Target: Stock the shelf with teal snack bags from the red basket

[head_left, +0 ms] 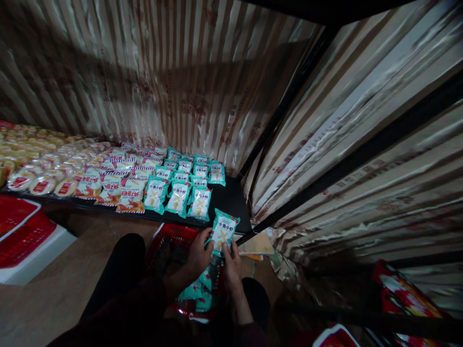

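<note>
A teal-and-white snack packet (223, 231) is held upright between my two hands, above the front edge of the black shelf. My left hand (200, 253) grips its left side, and my right hand (231, 260) has its thumb on the lower front. Under my hands stands a red plastic basket (181, 232) with several more teal packets (202, 295) inside, partly hidden by my forearms. Matching teal packets (179, 195) lie in rows on the shelf, just left of the held one.
The black shelf (227, 197) also bears orange-and-white snack bags (130, 195) and round wrapped cakes (42, 184). A black metal post (311, 202) slants across on the right. Striped curtains (202, 72) hang behind. A red-and-white box (25, 236) sits at lower left.
</note>
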Demonstrator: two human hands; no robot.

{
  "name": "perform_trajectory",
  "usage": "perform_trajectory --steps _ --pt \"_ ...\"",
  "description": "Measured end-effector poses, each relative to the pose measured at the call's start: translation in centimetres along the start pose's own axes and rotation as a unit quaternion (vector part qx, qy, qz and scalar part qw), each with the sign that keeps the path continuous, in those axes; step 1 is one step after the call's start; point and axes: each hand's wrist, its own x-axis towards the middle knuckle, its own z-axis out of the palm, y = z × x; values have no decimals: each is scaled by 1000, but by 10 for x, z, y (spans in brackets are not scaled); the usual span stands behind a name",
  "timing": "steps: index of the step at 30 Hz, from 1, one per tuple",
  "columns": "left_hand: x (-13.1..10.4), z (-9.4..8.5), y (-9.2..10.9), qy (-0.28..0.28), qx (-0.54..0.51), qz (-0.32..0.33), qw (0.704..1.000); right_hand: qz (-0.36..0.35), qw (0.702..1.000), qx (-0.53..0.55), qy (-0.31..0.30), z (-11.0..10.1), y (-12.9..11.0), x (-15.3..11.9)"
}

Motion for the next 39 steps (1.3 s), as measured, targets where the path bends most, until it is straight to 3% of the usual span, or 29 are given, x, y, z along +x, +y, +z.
perform_trajectory --steps 9,16,28,33,39 --pt "38 22 22 26 57 41 997 -19 999 21 15 12 -42 47" --pt "64 35 25 10 64 58 996 -47 999 5 -1 18 -47 88" --pt "101 62 13 40 99 39 993 -72 996 -61 -4 21 -46 140" --pt "125 70 14 70 96 19 993 -84 993 -85 22 33 -51 163" --pt "157 74 28 89 108 -5 990 -109 989 -100 27 52 -57 195"
